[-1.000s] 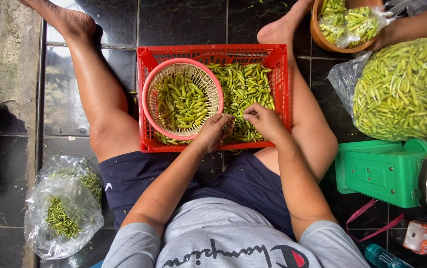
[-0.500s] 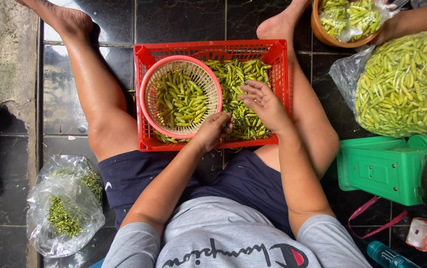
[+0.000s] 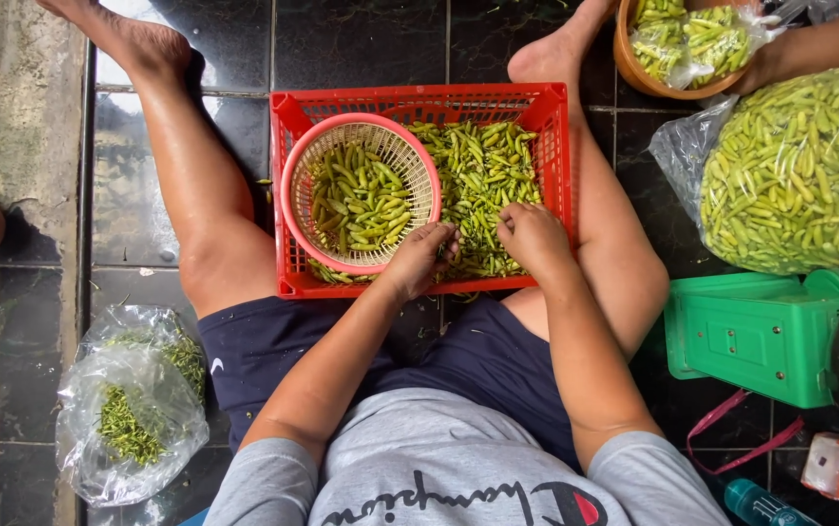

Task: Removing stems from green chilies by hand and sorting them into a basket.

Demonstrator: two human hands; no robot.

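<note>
A person sits on a floor (image 3: 361, 39) of dark, glossy square tiles with legs spread around a red plastic crate (image 3: 556, 146), whose walls are an open lattice of small slots. Loose green chillies (image 3: 483, 170), slim, smooth and tapered, fill the right side of the crate in a tangled heap. In its left side sits a round pink basket (image 3: 303, 161) of woven plastic mesh with a thick rolled rim, tilted a little and holding a smaller pile of the same chillies.

The left hand (image 3: 419, 258) rests at the near edge of the crate, just beside the basket's rim, its fingers curled together over the chillies; whether it pinches one cannot be told. The right hand (image 3: 532, 234) lies close beside it on the heap, knuckles up and fingers bent down into the chillies, and its grip is likewise hidden.

On the floor to the left lies a crumpled clear plastic bag (image 3: 98, 390) holding thin green stems. To the right a large clear bag (image 3: 800, 175) bulges with more chillies, and behind it a round brown bowl (image 3: 634, 68) holds another small bag of them; another person's arm (image 3: 829, 44) reaches to the bowl. A boxy green plastic scale (image 3: 751, 336) with a ribbed, moulded face stands near the right thigh.
</note>
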